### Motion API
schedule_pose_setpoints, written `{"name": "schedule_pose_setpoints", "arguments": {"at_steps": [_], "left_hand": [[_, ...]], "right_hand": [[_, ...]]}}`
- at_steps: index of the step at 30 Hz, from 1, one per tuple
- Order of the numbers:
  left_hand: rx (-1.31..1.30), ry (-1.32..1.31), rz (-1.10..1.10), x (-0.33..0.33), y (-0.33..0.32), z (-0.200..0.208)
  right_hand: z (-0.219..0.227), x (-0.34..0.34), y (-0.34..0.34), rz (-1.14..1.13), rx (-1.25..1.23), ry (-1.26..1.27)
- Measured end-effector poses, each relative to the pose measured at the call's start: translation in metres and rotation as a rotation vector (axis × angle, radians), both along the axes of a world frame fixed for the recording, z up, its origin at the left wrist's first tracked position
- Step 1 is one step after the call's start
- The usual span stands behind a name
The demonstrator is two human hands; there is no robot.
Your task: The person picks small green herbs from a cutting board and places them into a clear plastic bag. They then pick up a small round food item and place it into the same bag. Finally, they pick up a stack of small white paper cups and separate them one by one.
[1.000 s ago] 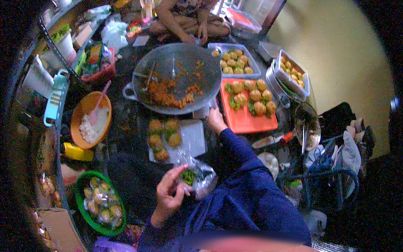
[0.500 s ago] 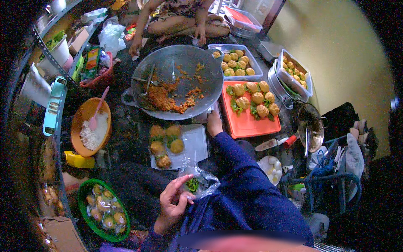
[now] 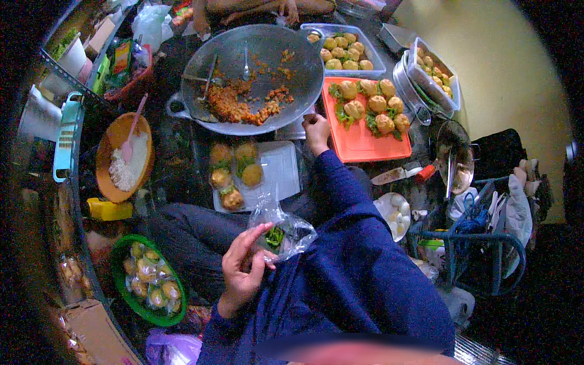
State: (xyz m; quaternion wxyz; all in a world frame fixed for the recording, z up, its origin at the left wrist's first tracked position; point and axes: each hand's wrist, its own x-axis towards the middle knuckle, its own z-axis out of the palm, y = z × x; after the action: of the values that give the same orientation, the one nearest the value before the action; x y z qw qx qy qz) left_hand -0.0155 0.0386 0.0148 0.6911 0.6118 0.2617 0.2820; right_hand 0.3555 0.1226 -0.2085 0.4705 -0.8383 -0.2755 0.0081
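Note:
My left hand (image 3: 243, 271) holds a small clear plastic bag (image 3: 295, 237) by its side, in front of my body. Inside the bag lie green pieces (image 3: 274, 237) that look like chilies or leaves. My right hand (image 3: 317, 132) reaches forward between the wok's near rim and the orange tray (image 3: 359, 151), its fingers curled in. A pale, flat thing (image 3: 291, 129) lies beside those fingers; what they pinch, if anything, is hidden. A pale lid (image 3: 281, 167) with several bagged round fried snacks (image 3: 231, 199) sits nearer me. More browned snacks with green leaves (image 3: 384, 124) rest on the orange tray.
A big grey wok (image 3: 267, 121) with orange-red filling stands ahead. Left are a rice bowl (image 3: 109, 188) and a green basket (image 3: 117, 286) of wrapped snacks. Right lie a knife (image 3: 389, 176), a plate of white pieces (image 3: 383, 207) and snack tubs (image 3: 377, 67). Another person sits opposite.
The whole view has shifted, so most things appear higher in the picture. My right hand stays by the wok's rim, its fingers now more visible. My left hand still holds the bag.

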Motion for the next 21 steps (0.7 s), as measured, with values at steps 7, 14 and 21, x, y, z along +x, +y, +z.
{"name": "schedule_pose_setpoints", "arguments": {"at_steps": [7, 14, 21], "left_hand": [[0.021, -0.016, 0.009, 0.002, 0.001, -0.002], [0.013, 0.013, 0.078, 0.005, 0.002, -0.001], [0.036, 0.005, 0.058, -0.006, -0.001, -0.002]], "right_hand": [[0.138, -0.063, -0.082, 0.358, 0.327, 0.499], [0.234, -0.169, -0.143, 1.075, 0.11, 0.024], [0.094, -0.046, -0.057, 0.425, -0.322, -0.312]]}}
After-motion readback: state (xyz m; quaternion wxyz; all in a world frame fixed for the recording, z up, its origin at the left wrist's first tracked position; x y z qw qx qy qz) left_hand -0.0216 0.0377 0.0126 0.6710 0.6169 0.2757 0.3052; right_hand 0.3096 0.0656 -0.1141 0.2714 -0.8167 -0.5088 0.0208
